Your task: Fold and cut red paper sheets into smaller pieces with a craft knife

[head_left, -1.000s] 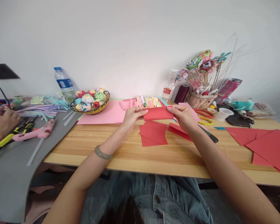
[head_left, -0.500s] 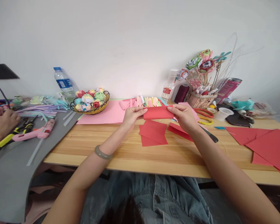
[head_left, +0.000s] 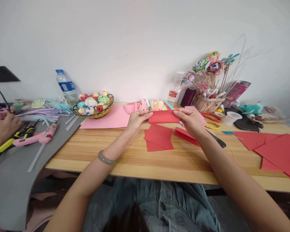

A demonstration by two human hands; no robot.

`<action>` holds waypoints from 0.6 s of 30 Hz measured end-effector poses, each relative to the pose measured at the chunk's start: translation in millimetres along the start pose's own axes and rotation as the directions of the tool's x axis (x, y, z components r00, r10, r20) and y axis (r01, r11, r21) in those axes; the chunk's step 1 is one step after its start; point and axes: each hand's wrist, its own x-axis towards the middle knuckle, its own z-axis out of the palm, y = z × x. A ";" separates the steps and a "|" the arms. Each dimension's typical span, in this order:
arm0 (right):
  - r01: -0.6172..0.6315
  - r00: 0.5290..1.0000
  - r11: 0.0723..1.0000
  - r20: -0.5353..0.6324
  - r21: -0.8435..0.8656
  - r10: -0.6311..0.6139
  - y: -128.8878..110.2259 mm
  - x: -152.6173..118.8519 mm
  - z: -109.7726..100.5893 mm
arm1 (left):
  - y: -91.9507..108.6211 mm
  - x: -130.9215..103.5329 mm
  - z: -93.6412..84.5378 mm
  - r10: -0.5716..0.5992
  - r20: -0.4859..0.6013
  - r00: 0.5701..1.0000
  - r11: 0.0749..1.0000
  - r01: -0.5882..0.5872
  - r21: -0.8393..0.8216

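Observation:
A folded strip of red paper (head_left: 163,116) is stretched level between my two hands, above the wooden table (head_left: 106,151). My left hand (head_left: 138,120) pinches its left end between thumb and fingers. At the right end my right hand (head_left: 188,119) grips it the same way. Below the strip lie flat squares of red paper (head_left: 159,138). Another folded red piece (head_left: 185,136) rests under my right hand, partly hidden by it.
Further right are red sheets (head_left: 280,151), a dark-handled tool (head_left: 216,138) and scissors (head_left: 211,120). A flower basket (head_left: 210,103) stands behind. Left are a bowl of paper flowers (head_left: 95,106), a pink glue gun (head_left: 44,135) and another person's hand (head_left: 4,127).

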 end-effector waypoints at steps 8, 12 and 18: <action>0.028 1.000 0.999 0.007 -0.025 -0.028 -1.4 -0.7 -2.6 | 3.6 -0.7 2.3 0.027 -0.036 0.999 1.000 -0.027 0.013; 0.059 0.998 0.997 0.004 -0.046 -0.058 -2.2 -0.6 -4.5 | 8.0 -2.1 3.6 0.036 -0.045 0.998 0.998 -0.033 0.049; 0.108 0.994 0.991 0.000 -0.076 -0.109 -2.0 -0.2 -6.8 | 9.6 -2.4 2.6 0.071 -0.030 0.997 0.996 -0.069 0.065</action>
